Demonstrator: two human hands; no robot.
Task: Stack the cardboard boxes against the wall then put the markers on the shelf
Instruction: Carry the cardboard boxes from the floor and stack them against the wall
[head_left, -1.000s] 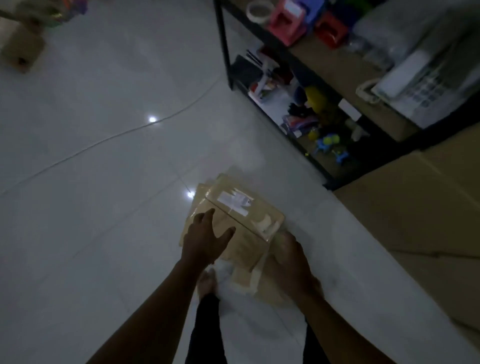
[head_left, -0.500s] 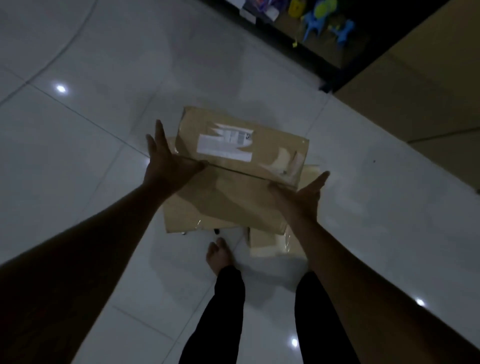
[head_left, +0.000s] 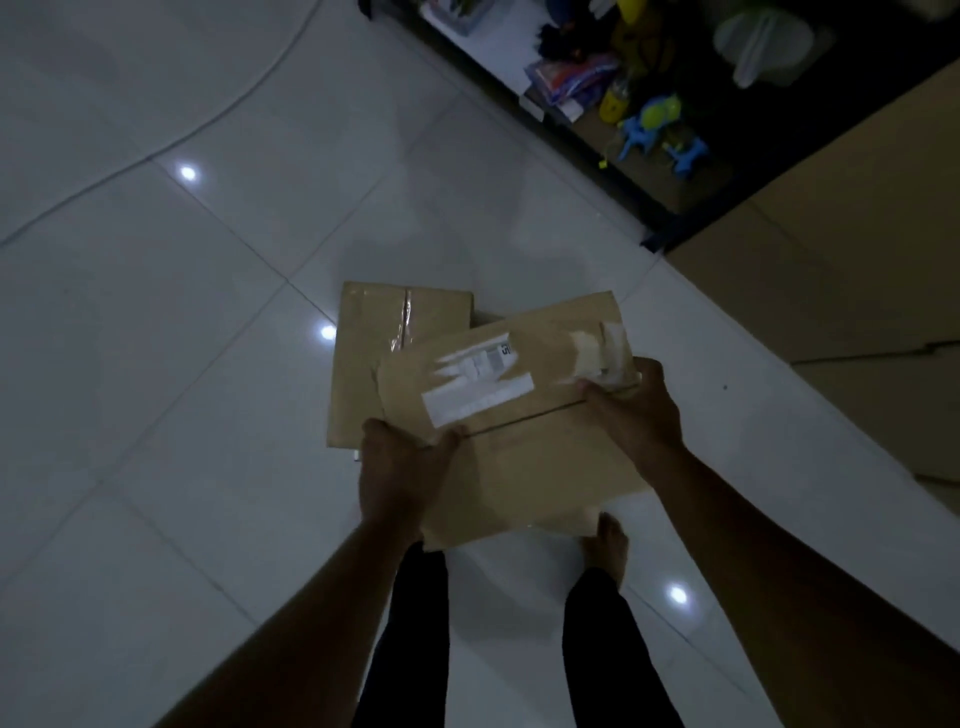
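Observation:
I hold a brown cardboard box (head_left: 524, 431) with a torn white label above the floor, tilted a little. My left hand (head_left: 400, 467) grips its near left edge, thumb on top. My right hand (head_left: 631, 405) grips its right edge by a patch of torn tape. A second, flat cardboard box (head_left: 371, 358) lies on the white tiled floor behind and to the left, partly hidden by the held box. No markers can be made out in this dim view.
A dark shelf unit (head_left: 644, 202) stands at the upper right with toys and packets on its low shelf. Large cardboard sheets (head_left: 831, 291) stand along the right side. A thin cable (head_left: 171, 140) crosses the floor at upper left. My bare foot (head_left: 608, 545) is under the box.
The labelled box has come up off the other box and nearer to me. My hands went from flat against its sides to gripping its edges. The view has swung back toward the shelf.

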